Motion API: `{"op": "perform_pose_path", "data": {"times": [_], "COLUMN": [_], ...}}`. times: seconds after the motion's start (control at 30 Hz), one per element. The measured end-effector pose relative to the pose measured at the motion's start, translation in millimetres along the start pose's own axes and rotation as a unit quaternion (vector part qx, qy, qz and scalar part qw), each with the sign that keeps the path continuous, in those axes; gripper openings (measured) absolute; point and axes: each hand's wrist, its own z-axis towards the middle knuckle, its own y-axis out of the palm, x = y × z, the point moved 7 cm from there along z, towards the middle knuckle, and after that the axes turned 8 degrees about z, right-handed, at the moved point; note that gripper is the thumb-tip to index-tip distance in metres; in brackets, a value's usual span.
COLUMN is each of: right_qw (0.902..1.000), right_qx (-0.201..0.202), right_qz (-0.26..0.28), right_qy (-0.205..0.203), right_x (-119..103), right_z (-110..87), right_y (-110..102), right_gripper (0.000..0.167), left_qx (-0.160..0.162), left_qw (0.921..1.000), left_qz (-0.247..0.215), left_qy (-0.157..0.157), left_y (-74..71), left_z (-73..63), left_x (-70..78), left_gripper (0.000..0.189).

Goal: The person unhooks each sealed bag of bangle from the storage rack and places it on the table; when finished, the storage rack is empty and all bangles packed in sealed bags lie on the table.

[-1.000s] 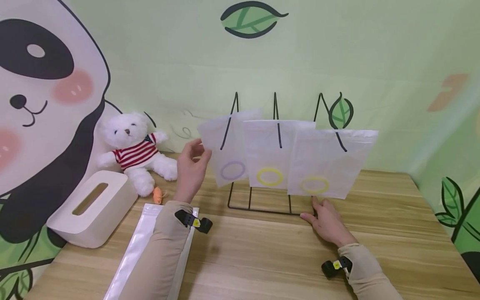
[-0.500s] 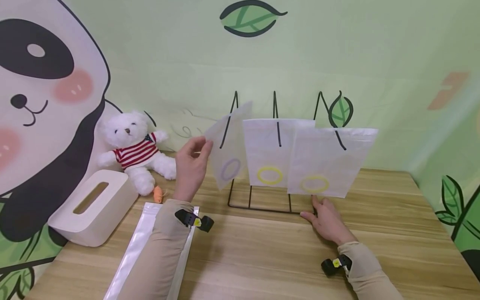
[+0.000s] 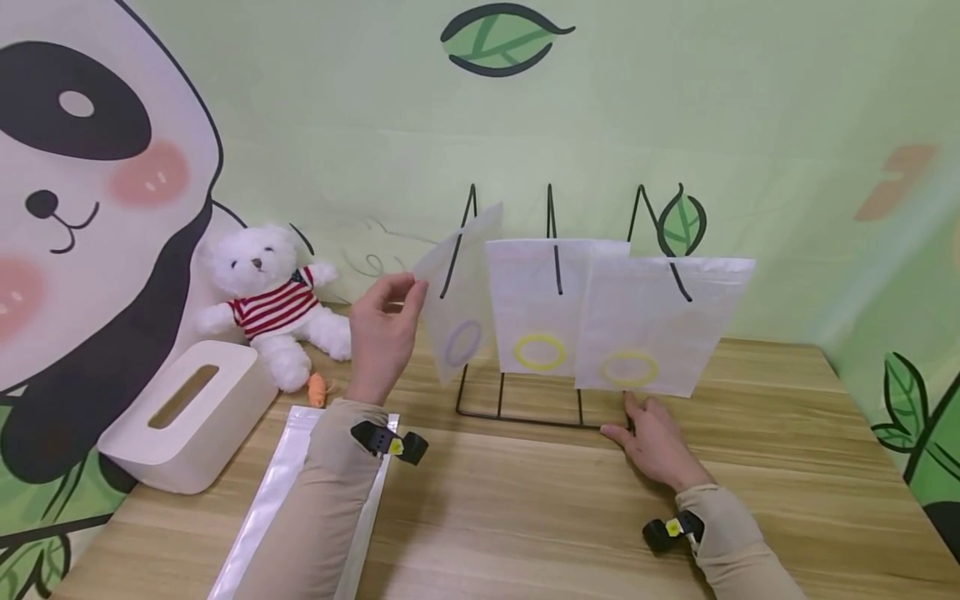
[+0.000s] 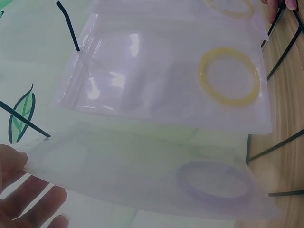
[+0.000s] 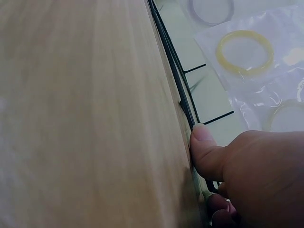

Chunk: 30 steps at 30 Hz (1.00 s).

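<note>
My left hand [image 3: 381,337] pinches the outer edge of a frosted zip bag [image 3: 461,287] between thumb and fingers. This bag hangs on the left hook of a black wire rack [image 3: 517,419] and is turned at an angle, with a purple ring [image 4: 183,179] inside. On the middle hook hangs a similar bag [image 3: 534,292] with a yellow ring [image 3: 540,337]. The bag on the right hook [image 3: 675,333], with a paler yellow ring [image 3: 628,383], overlaps it. Down at the rack's front right corner, my right hand [image 3: 660,446] grips the base wire, thumb on top in the right wrist view.
On the left stand a white tissue box [image 3: 217,417] and a white teddy bear [image 3: 273,310] in a striped shirt. A small orange carrot-like piece [image 3: 317,390] lies by its foot. A silvery flat bag [image 3: 258,500] lies partly under my left forearm. Behind is a printed wall cloth [image 3: 360,108].
The left bag has swung on its hook from nearly facing me to a steeper angle, its edge still in my left hand. The right hand keeps its place on the rack.
</note>
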Motion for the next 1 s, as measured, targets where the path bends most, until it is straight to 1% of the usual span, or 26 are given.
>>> {"op": "perform_pose_path", "data": {"times": [0.2,0.37,0.47,0.57,0.7,0.8,0.83,0.87,1.0], "right_qw": [1.0,1.0,1.0,0.9999,0.9999,0.9999,0.9999,0.9999,0.9998], "right_qx": [0.002,0.002,0.003,0.002,0.005,0.009,0.01,0.011,0.012], "right_qz": [0.001,0.004,0.006,0.01,0.01,0.009,0.009,0.01,0.013], "right_qy": [-0.005,-0.003,-0.002,0.0,-0.002,-0.005,-0.005,-0.005,-0.003], "right_x": [-2.0,-2.8,-2.8,-2.2,-1.4,-1.0,-0.8,-0.5,0.1], "right_z": [-0.4,-0.1,0.0,-0.3,-0.9,-0.9,-0.9,-0.7,-0.4], "right_y": [-0.1,-0.5,-0.9,-0.7,-0.3,-0.2,-0.1,0.1,0.1], "right_gripper": [0.074,0.074,0.074,0.074,0.075,0.074,0.073,0.073,0.073], "left_qx": [0.013,0.03,0.045,0.053,0.051,0.052,0.052,0.053,0.053], "left_qw": [0.9997,0.9992,0.9985,0.9981,0.998,0.998,0.9981,0.9981,0.9982], "left_qz": [0.016,0.008,0.002,0.0,0.007,0.011,0.008,0.009,0.008], "left_qy": [0.011,0.025,0.03,0.033,0.036,0.035,0.032,0.031,0.025], "left_y": [-3.1,-5.9,-8.0,-9.8,-15.6,-19.4,-20.3,-20.9,-19.4], "left_z": [-1.1,-2.9,-4.0,-5.9,-11.9,-16.2,-17.1,-17.8,-17.9], "left_x": [3.8,5.5,6.5,9.4,29.4,39.7,40.9,40.9,24.4], "left_gripper": [0.016,0.014,0.013,0.012,0.01,0.009,0.009,0.009,0.01]}}
